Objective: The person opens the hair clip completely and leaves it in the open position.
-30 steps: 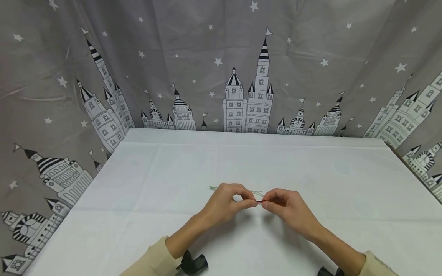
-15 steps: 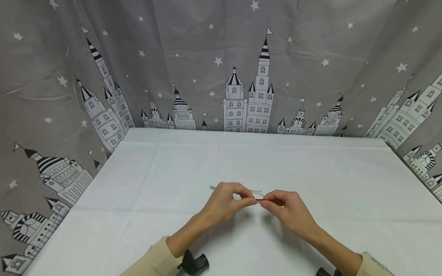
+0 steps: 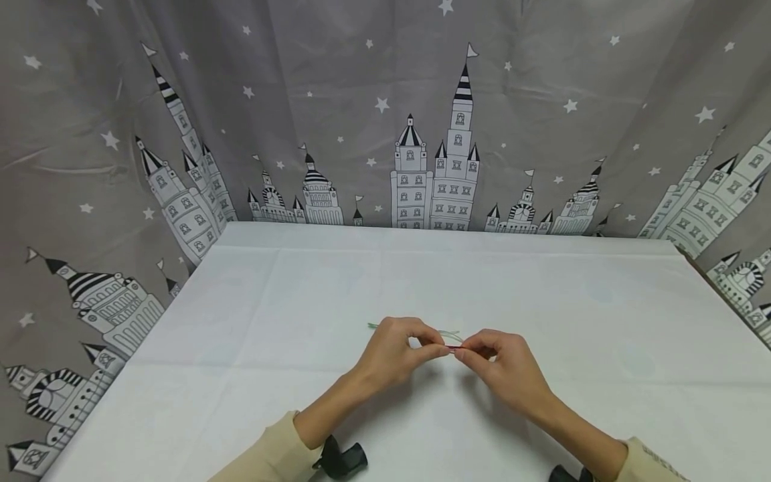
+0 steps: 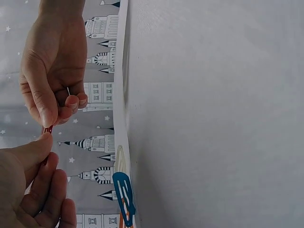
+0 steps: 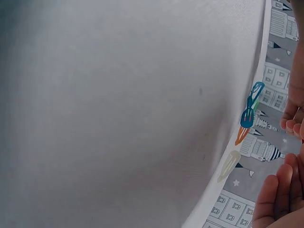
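Observation:
My left hand [image 3: 394, 355] and right hand [image 3: 512, 367] meet over the table, pinching a small red hair clip [image 3: 454, 348] between thumbs and fingertips. In the left wrist view the red clip shows between the two thumbs, mostly covered by fingers; whether it is snapped flat cannot be told. A thin pale sliver [image 4: 68, 90] shows by the right hand's curled fingers. Beyond the hands lie more hair clips: a blue one [image 4: 124, 197], an orange one [image 5: 242, 136] partly beneath the blue, and a cream one [image 5: 229, 166]. A bit of green [image 3: 371, 326] shows left of the left hand.
The white-covered table [image 3: 271, 288] spreads around the hands. Behind it hangs a grey curtain [image 3: 337, 80] printed with castles and stars. A black wrist-camera strap [image 3: 340, 460] sits under the left sleeve, and another black mount [image 3: 566, 474] under the right.
Both hands keep their pinch on the red clip and rise very slightly in the view. The right forearm shifts a little leftward. The background moves slightly with the head camera.

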Available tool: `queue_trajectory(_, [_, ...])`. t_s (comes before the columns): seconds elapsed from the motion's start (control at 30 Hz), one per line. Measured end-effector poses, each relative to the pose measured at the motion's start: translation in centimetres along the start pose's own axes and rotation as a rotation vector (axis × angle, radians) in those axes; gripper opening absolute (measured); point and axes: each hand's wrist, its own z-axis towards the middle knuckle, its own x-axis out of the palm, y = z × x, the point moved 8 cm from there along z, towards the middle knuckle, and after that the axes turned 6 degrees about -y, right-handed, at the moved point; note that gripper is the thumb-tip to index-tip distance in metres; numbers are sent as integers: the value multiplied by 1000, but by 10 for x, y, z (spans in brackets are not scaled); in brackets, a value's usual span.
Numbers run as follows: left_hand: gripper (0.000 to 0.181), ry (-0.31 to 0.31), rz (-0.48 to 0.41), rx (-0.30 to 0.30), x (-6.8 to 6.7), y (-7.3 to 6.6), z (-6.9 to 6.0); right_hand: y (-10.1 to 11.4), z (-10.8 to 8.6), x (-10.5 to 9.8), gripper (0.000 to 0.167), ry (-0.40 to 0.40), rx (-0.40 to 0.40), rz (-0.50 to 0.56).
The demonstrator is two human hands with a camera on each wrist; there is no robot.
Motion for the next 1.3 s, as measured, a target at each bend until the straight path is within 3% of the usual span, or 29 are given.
queue_trajectory(0.3, [5, -34, 29, 29, 2, -5, 1, 6, -1, -4, 10, -66, -85, -84])
queue_trajectory(0.57, [5, -58, 48, 126, 5, -14, 4, 6, -3, -7, 11, -109, -75, -121])
queue_trajectory(0.9, [3, 18, 26, 39, 8, -4, 1, 2, -5, -4, 11, -68, -26, -85])
queue_trajectory(1.3, [16, 103, 51, 53, 9, -1, -1, -5, -6, -1, 7, -5, 34, -64])
